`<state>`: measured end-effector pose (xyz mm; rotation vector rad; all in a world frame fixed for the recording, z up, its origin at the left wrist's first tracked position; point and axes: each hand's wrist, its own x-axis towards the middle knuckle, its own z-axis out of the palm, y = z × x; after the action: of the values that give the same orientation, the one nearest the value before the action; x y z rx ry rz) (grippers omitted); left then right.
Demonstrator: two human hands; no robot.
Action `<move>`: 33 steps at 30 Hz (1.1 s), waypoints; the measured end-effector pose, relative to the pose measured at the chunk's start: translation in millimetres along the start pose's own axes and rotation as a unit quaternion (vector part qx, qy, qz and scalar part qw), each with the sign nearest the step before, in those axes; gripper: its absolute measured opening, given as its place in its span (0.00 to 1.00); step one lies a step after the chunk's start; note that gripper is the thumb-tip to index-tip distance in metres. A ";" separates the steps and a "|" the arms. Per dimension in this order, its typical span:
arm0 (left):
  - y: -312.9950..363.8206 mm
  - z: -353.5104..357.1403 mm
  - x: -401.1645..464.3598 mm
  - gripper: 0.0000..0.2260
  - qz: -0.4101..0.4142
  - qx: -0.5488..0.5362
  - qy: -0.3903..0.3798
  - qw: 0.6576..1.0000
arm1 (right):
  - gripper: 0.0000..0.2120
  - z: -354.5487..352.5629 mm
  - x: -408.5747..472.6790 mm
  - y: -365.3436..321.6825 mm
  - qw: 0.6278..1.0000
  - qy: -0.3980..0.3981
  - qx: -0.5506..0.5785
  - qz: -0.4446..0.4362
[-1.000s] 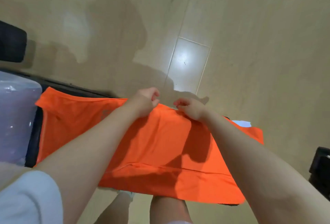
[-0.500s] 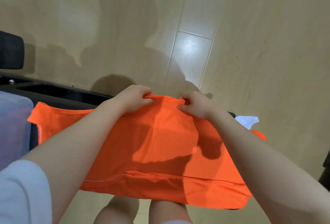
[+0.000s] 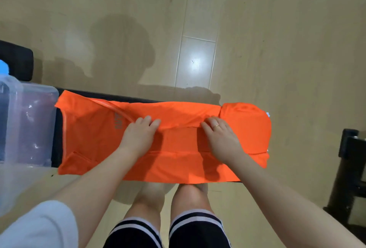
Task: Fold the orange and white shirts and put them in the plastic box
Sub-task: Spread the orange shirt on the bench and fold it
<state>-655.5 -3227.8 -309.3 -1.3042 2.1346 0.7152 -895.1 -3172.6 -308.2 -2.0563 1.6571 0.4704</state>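
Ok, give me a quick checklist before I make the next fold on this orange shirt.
1. Orange shirt lying on the black bench: ok.
2. Far edge folded over toward the middle: ok.
3. Left hand and right hand pressing flat on the fold: ok.
4. Fabric smooth: not ok, bunched at the right end.
5. Plastic box within reach at the left: ok.
6. White shirt ready: cannot tell.

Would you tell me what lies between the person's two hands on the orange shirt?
In the head view, only orange shirt and its folded edge lie between left hand and right hand.
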 end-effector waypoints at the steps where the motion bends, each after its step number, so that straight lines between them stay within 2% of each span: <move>1: 6.0 0.5 -2.5 0.18 -0.021 -0.011 -0.001 1.000 | 0.22 0.4 -2.5 0.9 0.999 0.002 0.043 0.009; 3: 21.6 -4.0 -6.1 0.22 -0.024 -0.012 0.015 1.000 | 0.22 -2.9 -7.9 8.3 0.988 0.034 0.139 0.057; 6: 50.4 -12.1 3.8 0.21 0.034 -0.023 0.076 0.996 | 0.21 -15.6 -12.1 35.7 0.953 0.076 0.247 0.161; 8: 74.4 -20.3 18.2 0.17 0.064 -0.043 0.089 0.993 | 0.21 -19.7 -9.4 62.4 0.937 0.076 0.275 0.203; 10: 100.8 -30.4 35.6 0.17 0.084 -0.063 0.115 0.988 | 0.20 -20.0 -1.4 90.5 0.937 0.063 0.274 0.209; 12: 126.9 -37.2 54.7 0.17 0.068 -0.114 0.108 0.985 | 0.19 -19.7 11.8 115.2 0.936 0.023 0.284 0.206; 14: 149.6 -36.9 73.5 0.18 0.028 -0.146 0.100 0.984 | 0.20 -16.7 27.6 135.8 0.923 -0.050 0.318 0.212; 16: 167.8 -34.8 88.6 0.18 -0.002 -0.144 0.116 0.983 | 0.21 -10.8 43.2 152.2 0.907 -0.132 0.335 0.218; 19: 182.4 -31.4 107.8 0.18 -0.070 -0.126 0.090 0.985 | 0.23 -1.0 60.1 166.6 0.887 -0.224 0.341 0.214; 22: 185.1 -32.5 119.5 0.20 -0.132 -0.097 0.048 0.985 | 0.20 5.8 68.9 173.9 0.855 -0.248 0.395 0.228; 25: 185.8 -35.8 124.2 0.18 -0.136 -0.106 0.011 0.985 | 0.10 11.1 66.8 181.5 0.844 -0.225 0.446 0.195; 27: 186.7 -40.2 122.9 0.13 -0.126 -0.160 0.027 0.979 | 0.12 12.6 63.2 184.8 0.841 -0.202 0.477 0.154; 29: 187.1 -43.7 116.7 0.10 -0.099 -0.221 0.066 0.968 | 0.08 7.0 54.7 181.5 0.862 -0.111 0.479 0.121; 31: 186.6 -43.5 105.2 0.07 -0.038 -0.288 0.110 0.951 | 0.05 0.3 35.0 176.2 0.892 0.028 0.443 0.087; 32: 186.4 -42.5 97.3 0.06 -0.005 -0.323 0.114 0.939 | 0.06 -1.3 20.4 173.1 0.900 0.071 0.426 0.061; 33: 186.4 -40.8 88.4 0.05 0.022 -0.351 0.101 0.931 | 0.08 -0.9 2.8 169.6 0.906 0.081 0.414 0.036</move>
<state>-865.6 -3237.2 -309.9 -1.7440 2.1489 1.5183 -1060.1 -3204.6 -331.6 -1.4144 1.6263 -0.3604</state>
